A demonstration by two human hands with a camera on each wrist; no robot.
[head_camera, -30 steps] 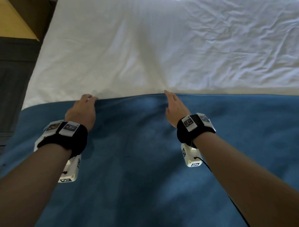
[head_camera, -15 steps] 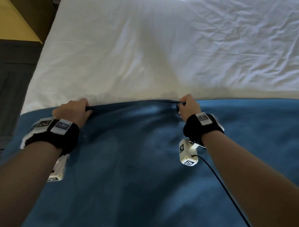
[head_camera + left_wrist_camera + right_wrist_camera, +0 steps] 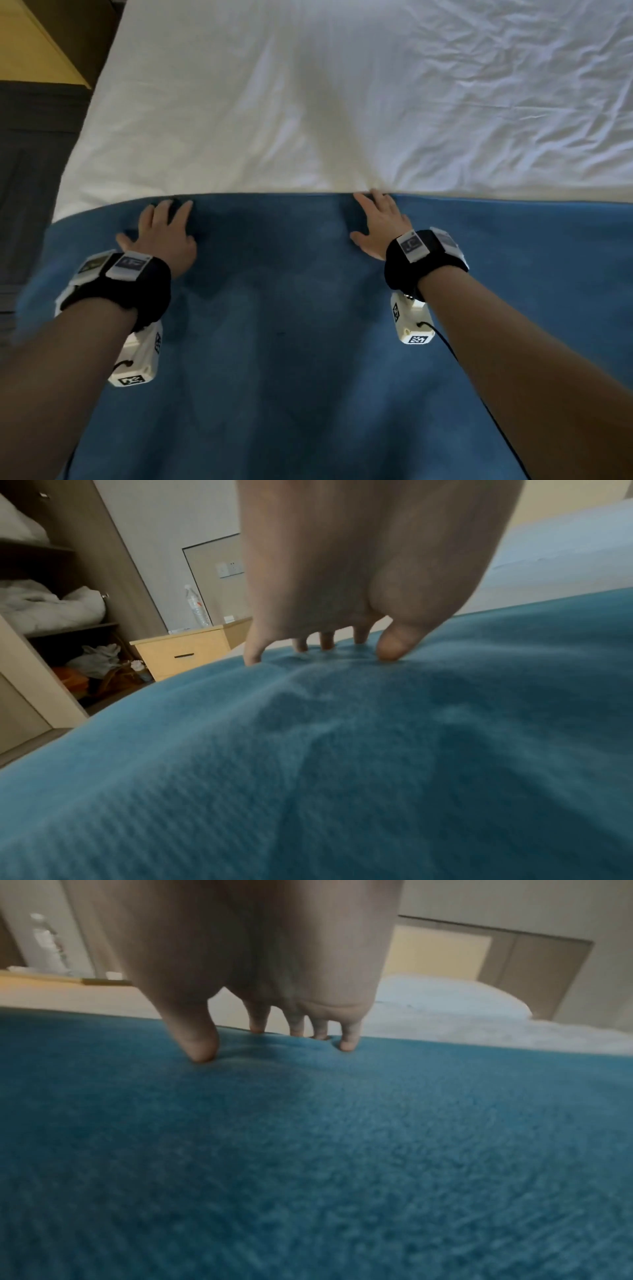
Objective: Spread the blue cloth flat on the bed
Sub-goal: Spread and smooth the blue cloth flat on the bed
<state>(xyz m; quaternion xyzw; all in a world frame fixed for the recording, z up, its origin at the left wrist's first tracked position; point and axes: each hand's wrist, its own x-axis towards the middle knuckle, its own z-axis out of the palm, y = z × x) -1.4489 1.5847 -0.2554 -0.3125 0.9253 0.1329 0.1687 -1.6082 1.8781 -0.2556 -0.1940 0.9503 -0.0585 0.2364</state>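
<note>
The blue cloth (image 3: 291,342) covers the near part of the bed (image 3: 308,102), its far edge running straight across the white sheet. My left hand (image 3: 161,229) lies on the cloth near that edge, fingers spread and straight. My right hand (image 3: 380,222) lies the same way further right, its fingertips at the cloth's edge. In the left wrist view the fingertips (image 3: 390,647) press into the blue cloth (image 3: 342,764) and raise small wrinkles. The right wrist view shows the fingertips (image 3: 202,1047) pressing the blue cloth (image 3: 308,1150) too. Neither hand holds anything.
The white sheet is creased at the far right (image 3: 513,85). Left of the bed stand a wooden nightstand (image 3: 181,653) with a water bottle (image 3: 195,607) and open wardrobe shelves (image 3: 51,610) with bedding. A pillow (image 3: 445,996) lies at the bed's head. Dark floor (image 3: 27,171) runs along the bed's left side.
Half a second ago both hands gripped the cloth's far edge. They have let go and now lie flat with fingers spread. The edge sits straighter and slightly further up the sheet.
</note>
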